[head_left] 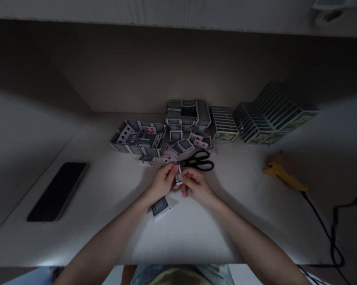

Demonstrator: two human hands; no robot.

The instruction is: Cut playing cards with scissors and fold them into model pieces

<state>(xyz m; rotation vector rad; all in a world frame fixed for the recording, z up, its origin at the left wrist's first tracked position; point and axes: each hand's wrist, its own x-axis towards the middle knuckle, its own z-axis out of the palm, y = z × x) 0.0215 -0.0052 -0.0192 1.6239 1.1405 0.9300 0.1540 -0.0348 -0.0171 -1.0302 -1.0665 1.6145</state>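
Between my two hands is a small playing card piece (178, 176), narrow and with a dark patterned back. My left hand (163, 181) pinches its left side, and my right hand (196, 185) grips its right edge with thumb and fingers. Just beyond the fingers lie black-handled scissors (198, 160), their blades partly hidden near my left hand. Loose cards (185, 145) are scattered behind the scissors, some face up with red marks. Below my left wrist rests a small stack of cards (160, 208), backs up.
An open box made of cards (131, 149) stands back left, beside a taller card structure (188, 114). Further right are slatted card structures (225, 122). A yellow glue gun (287, 176) with a cable lies right, a black phone (58, 192) left. A shelf edge (178, 18) spans above.
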